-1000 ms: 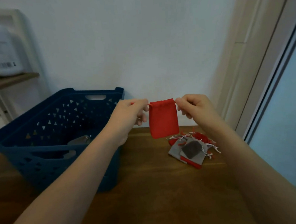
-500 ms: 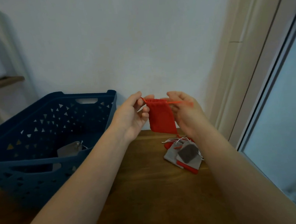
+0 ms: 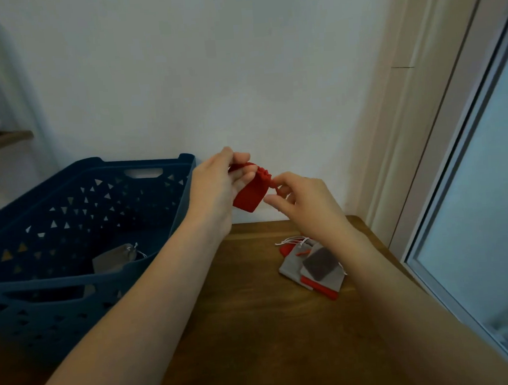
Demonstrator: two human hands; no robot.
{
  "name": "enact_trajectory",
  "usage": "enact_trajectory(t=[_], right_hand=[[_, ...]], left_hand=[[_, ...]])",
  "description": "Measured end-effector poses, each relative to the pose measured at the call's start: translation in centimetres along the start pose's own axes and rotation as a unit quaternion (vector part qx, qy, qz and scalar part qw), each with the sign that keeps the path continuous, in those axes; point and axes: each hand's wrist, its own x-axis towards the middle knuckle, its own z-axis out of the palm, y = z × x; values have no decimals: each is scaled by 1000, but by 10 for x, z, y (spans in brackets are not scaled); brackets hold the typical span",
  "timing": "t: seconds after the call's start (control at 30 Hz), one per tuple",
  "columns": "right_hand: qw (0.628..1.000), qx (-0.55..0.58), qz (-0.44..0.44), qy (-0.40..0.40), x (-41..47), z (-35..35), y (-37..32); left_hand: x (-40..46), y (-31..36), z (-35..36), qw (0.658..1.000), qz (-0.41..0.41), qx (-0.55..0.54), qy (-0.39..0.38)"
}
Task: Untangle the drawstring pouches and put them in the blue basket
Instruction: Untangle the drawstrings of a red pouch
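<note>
One red pouch (image 3: 248, 192) held, one blue basket (image 3: 73, 298), two hands.

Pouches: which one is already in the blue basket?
The grey pouch lying on the blue basket's floor. The red pouch is held in the hands; the rest sit piled on the table.

left hand (image 3: 216, 189): raised, fingers pinching | right hand (image 3: 303, 199): raised beside it, fingertips pinching

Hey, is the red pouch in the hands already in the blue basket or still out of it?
Out. The left hand holds the red pouch in the air right of the blue basket rim; the right hand pinches its drawstring.
</note>
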Motion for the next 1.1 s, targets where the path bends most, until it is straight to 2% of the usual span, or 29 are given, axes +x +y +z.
enact_trajectory(t=[0.03,0.1,0.17,0.23,0.3,0.4,0.47,0.57,0.6,0.63,0.67,0.73,0.77,0.87,0.93,1.0,1.1], right_hand=[[999,-42,-8,-1,0,0,1],[998,-51,-22,-9,1,-4,4],[998,60,0,-19,1,-12,7],[963,262,61,10,0,-21,9],[878,458,130,54,3,-24,12],[678,701,215,46,8,-23,11],[568,783,249,47,10,-23,13],[460,842,264,96,12,-19,21],[435,852,271,110,12,-18,23],[426,852,280,115,11,-15,24],[438,845,285,114,11,-13,23],[509,804,289,105,12,-9,19],[566,765,291,100,14,-8,17],[776,564,263,96,17,-8,4],[880,416,211,90,16,-10,-7],[935,310,159,70,13,-9,-14],[972,218,69,52,10,-5,-16]], left_hand=[[0,0,0,1000,2,1,-4],[1,-1,-1,1000,3,-1,-7],[2,-1,-3,1000,-3,-15,-6],[4,0,-6,998,-30,-48,-11],[6,0,-8,994,-73,-80,-32],[9,-3,-10,975,-154,-152,-56],[10,-4,-10,953,-193,-225,-59],[15,-8,-14,935,-186,-299,-32],[16,-11,-15,935,-176,-306,-26],[17,-14,-16,938,-165,-302,-26],[17,-16,-16,947,-151,-283,-25],[14,-20,-14,974,-111,-198,-15],[13,-19,-12,986,-88,-143,-9],[7,-12,-3,1000,-9,15,-3],[4,-8,2,995,24,91,-19],[2,-4,5,986,46,156,-38],[2,-3,5,956,121,264,-54]])
